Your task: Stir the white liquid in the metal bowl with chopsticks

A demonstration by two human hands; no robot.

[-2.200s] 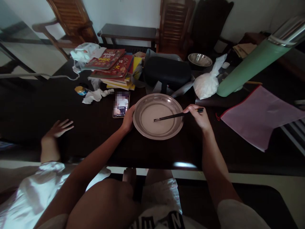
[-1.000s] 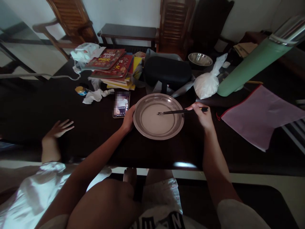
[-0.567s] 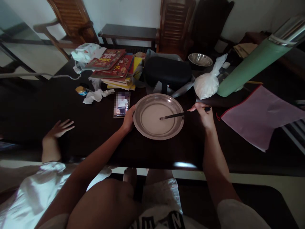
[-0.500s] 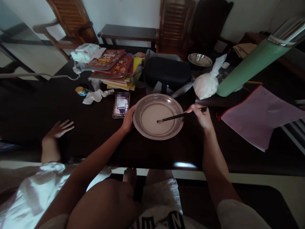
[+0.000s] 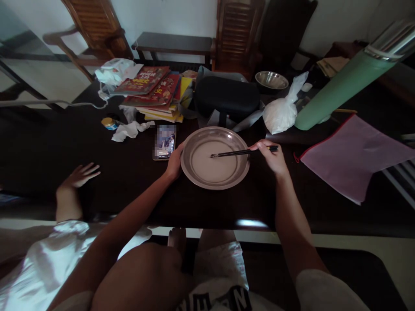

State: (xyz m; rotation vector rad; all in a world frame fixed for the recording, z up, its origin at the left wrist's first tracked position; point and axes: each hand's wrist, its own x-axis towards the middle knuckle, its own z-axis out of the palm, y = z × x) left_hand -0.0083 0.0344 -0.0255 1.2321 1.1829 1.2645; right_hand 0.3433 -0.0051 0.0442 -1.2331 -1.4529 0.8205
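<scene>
A round metal basin (image 5: 194, 179) holds a cloudy whitish liquid (image 5: 212, 166) on the dark table. Its left rim is gripped by my left hand (image 5: 175, 162), fingers wrapped at the edge. In my right hand (image 5: 271, 156) is a pair of black chopsticks (image 5: 231, 153), closed together and reaching over the basin's right rim. Their tips are in the liquid near the middle. Just left of the basin lies a phone (image 5: 165, 142) with a lit screen.
Behind the basin are a black case (image 5: 227, 97), stacked books (image 5: 152, 88) and a tied bag of white powder (image 5: 280, 115). A tall green flask (image 5: 343, 88) and a pink zip pouch (image 5: 350, 160) stand and lie to the right. Another person's hand (image 5: 82, 175) rests at left.
The chopstick tips have moved slightly away from me and to the left through the liquid. My left hand and the basin stay in place. The phone's picture has changed.
</scene>
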